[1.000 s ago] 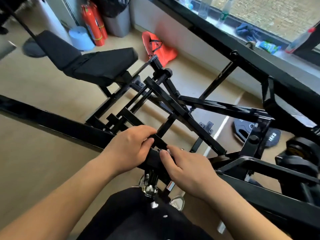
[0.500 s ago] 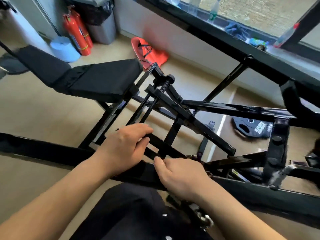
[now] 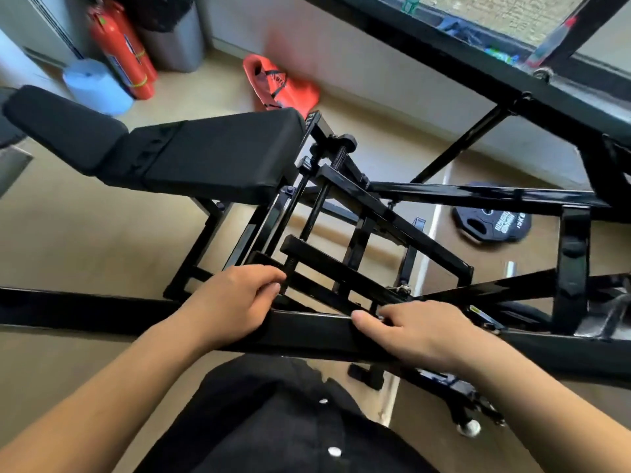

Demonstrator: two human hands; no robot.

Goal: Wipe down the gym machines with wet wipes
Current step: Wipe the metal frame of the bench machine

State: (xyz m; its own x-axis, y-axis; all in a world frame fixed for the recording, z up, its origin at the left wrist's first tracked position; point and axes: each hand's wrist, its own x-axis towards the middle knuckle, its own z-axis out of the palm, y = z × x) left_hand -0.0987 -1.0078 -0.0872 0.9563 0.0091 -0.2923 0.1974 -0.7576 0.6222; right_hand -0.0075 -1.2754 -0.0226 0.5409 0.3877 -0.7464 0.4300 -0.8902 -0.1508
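Observation:
The black steel gym machine fills the view, and its thick horizontal frame bar (image 3: 307,331) crosses in front of me. My left hand (image 3: 235,302) grips this bar from above, fingers curled over its far edge and thumb toward me. My right hand (image 3: 420,332) holds the same bar further right, thumb on top and fingers curled over the far side. No wipe shows in either hand. Beyond the hands are the machine's cross rails (image 3: 341,271) and the padded black seat (image 3: 218,158).
Red fire extinguishers (image 3: 119,46), a blue roll (image 3: 95,87) and a grey bin (image 3: 174,35) stand at the back left. An orange bag (image 3: 280,83) and a black weight plate (image 3: 491,225) lie on the floor. Bottles line the window sill (image 3: 495,52).
My hands have spread apart along the bar, the right one sliding to the right. The view has tilted, so the seat pad now sits closer to the middle.

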